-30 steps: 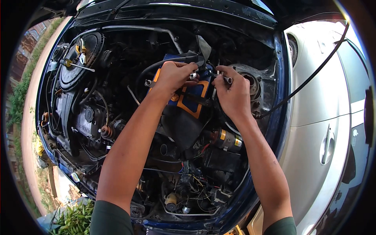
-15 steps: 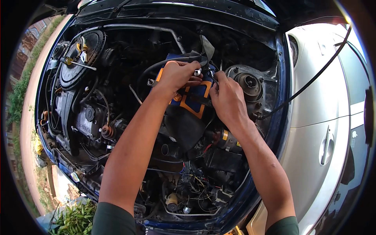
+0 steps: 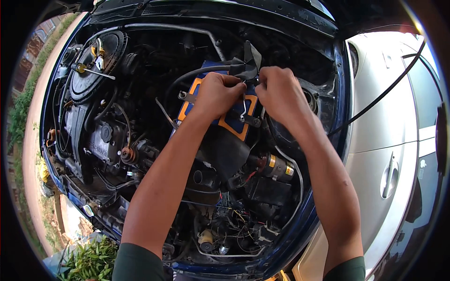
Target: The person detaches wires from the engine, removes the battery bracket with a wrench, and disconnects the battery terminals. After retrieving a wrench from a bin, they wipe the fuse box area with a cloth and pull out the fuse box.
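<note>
The car battery point(image 3: 186, 110), blue and orange topped, sits in the engine bay beneath both hands. My left hand point(image 3: 216, 95) is closed over its top, fingertips pinched around a small silver wrench point(image 3: 243, 110) that points down across the battery. Just above the fingertips is a black rubber terminal cover point(image 3: 246, 70) with a flap standing up, joined to a thick black cable point(image 3: 194, 74). My right hand point(image 3: 281, 91) is beside the cover, its fingers curled in near the battery terminal. Whatever those fingers grip is hidden. A dark hold-down bar point(image 3: 253, 122) crosses the battery.
Pliers point(image 3: 99, 61) and a yellow-handled screwdriver point(image 3: 91, 71) lie on the round air cleaner lid point(image 3: 83, 89). Loose wires point(image 3: 239, 218) fill the front of the bay. A pale car point(image 3: 375, 122) stands close on the right, and a black cable point(image 3: 382, 93) hangs across there.
My right hand has moved up toward the terminal cover and turned. The wrench now points down over the battery from my left fingertips; earlier only its end showed there.
</note>
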Demonstrator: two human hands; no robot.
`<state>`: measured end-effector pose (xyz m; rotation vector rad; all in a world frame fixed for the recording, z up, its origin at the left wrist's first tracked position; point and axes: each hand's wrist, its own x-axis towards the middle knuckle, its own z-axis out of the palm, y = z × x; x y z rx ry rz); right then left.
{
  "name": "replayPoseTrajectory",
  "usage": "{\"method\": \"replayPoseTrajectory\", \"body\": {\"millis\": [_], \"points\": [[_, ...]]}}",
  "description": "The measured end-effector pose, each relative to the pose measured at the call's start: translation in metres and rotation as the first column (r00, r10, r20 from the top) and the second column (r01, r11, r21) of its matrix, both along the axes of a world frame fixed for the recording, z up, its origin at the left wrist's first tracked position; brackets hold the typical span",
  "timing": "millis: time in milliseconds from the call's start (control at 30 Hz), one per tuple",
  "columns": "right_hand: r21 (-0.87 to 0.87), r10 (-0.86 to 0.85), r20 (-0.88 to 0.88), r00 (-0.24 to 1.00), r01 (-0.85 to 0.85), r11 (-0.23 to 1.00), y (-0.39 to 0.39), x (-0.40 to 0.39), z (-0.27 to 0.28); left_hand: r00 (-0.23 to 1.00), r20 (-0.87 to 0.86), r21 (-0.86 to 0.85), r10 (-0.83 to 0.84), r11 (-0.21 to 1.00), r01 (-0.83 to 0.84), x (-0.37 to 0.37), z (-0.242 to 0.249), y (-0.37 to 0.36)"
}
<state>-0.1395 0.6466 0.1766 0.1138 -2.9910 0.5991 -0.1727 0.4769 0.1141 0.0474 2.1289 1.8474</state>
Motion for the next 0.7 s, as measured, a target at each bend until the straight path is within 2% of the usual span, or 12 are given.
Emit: {"method": "replayPoseTrajectory", "body": {"millis": [33,100,167,233,300,333,400,433,467,533,567,700], "points": [[0.001,-0.057,0.101,0.993,0.058,0.998,-0.001,-0.015,0.016,0.997,-0.081,-0.072,-0.002,0.997,-0.004,0.002,-0.005,0.002],[0.176,-0.073,0.361,0.930,0.010,0.984,0.004,-0.064,0.034,0.987,-0.159,-0.150,-0.019,0.989,-0.006,0.004,-0.012,0.004],[0.219,-0.078,0.388,0.918,-0.010,0.976,0.012,-0.074,0.061,0.959,-0.283,-0.214,-0.030,0.976,-0.032,0.003,-0.017,0.004],[0.275,-0.083,0.420,0.904,-0.039,0.961,0.021,-0.067,0.066,0.963,-0.270,-0.182,-0.018,0.983,-0.033,0.004,-0.019,0.006],[0.004,0.038,0.233,0.972,-0.040,0.999,0.029,-0.036,0.053,0.982,-0.191,-0.092,-0.001,0.996,-0.017,0.002,-0.016,0.004],[-0.019,0.133,-0.033,0.991,-0.134,0.991,0.032,-0.014,0.026,0.980,-0.197,-0.090,-0.003,0.996,-0.015,0.000,-0.009,0.003],[0.004,0.090,-0.099,0.991,-0.090,0.996,0.016,0.023,0.006,0.999,0.042,-0.017,0.008,1.000,-0.007,-0.004,0.009,0.000],[0.022,0.075,-0.102,0.992,-0.073,0.997,0.013,0.032,-0.005,0.996,0.093,-0.030,0.000,1.000,0.003,-0.007,0.012,-0.001],[0.038,0.059,-0.104,0.993,-0.056,0.998,0.013,0.037,-0.016,0.996,0.091,-0.036,-0.004,0.999,0.007,-0.010,0.011,-0.002],[0.032,0.063,-0.175,0.982,-0.058,0.998,0.014,0.037,-0.034,0.993,0.117,0.091,0.001,0.996,-0.012,-0.012,0.007,-0.002],[0.035,0.068,-0.244,0.967,-0.061,0.998,0.014,0.037,-0.040,0.993,0.117,0.085,-0.001,0.996,-0.010,-0.012,0.005,-0.002],[0.063,0.057,-0.247,0.967,-0.042,0.997,0.013,0.033,-0.043,0.992,0.129,0.076,0.004,0.997,-0.014,-0.011,0.008,-0.001]]}}
